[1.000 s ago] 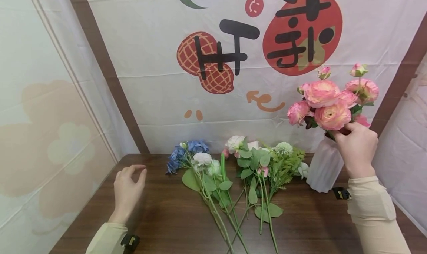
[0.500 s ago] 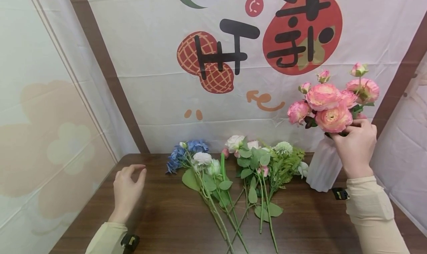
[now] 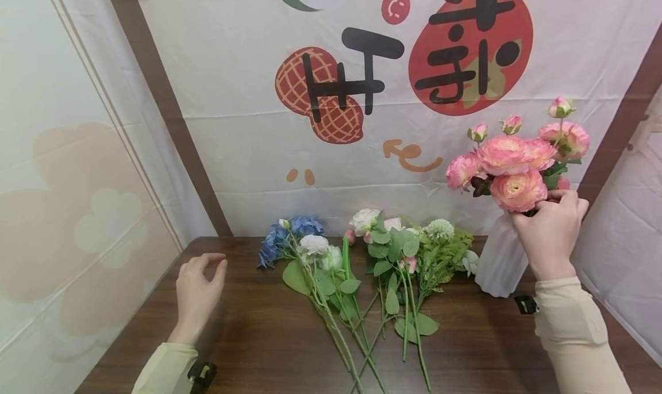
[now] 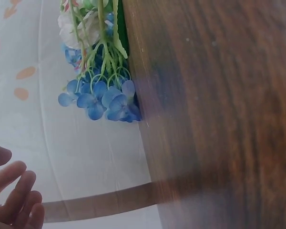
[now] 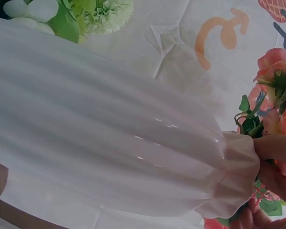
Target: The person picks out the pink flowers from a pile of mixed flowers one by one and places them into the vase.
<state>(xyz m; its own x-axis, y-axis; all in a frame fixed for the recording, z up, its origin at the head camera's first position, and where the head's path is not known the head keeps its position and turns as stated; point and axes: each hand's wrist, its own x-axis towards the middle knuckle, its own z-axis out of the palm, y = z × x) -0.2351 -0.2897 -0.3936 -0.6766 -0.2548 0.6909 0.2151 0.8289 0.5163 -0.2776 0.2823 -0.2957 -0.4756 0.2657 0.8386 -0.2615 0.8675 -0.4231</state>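
Pink ranunculus-like flowers (image 3: 519, 190) with several blooms and buds stand in a white fluted vase (image 3: 500, 262) at the right. My right hand (image 3: 552, 233) pinches their stems just above the vase's mouth. Seen from the right wrist, the fingers (image 5: 279, 148) sit at the wavy rim of the vase (image 5: 133, 138), with the stems largely hidden behind them. My left hand (image 3: 199, 293) hovers over the table's left side, fingers loosely bent, holding nothing. In the left wrist view, its fingers (image 4: 21, 195) stay apart from the blue hydrangea (image 4: 102, 100).
Several loose flower stems lie mid-table (image 3: 248, 348): blue hydrangea (image 3: 274, 244), white blooms (image 3: 313, 246), pale roses (image 3: 365, 220), a pale green pompom flower (image 3: 440, 230) and fern-like greenery (image 3: 439, 265). A printed cloth (image 3: 248, 124) hangs close behind the table.
The pink flowers have sunk a little at the vase and their front bloom sits lower. My right hand has shifted slightly with them. The left hand stays in place.
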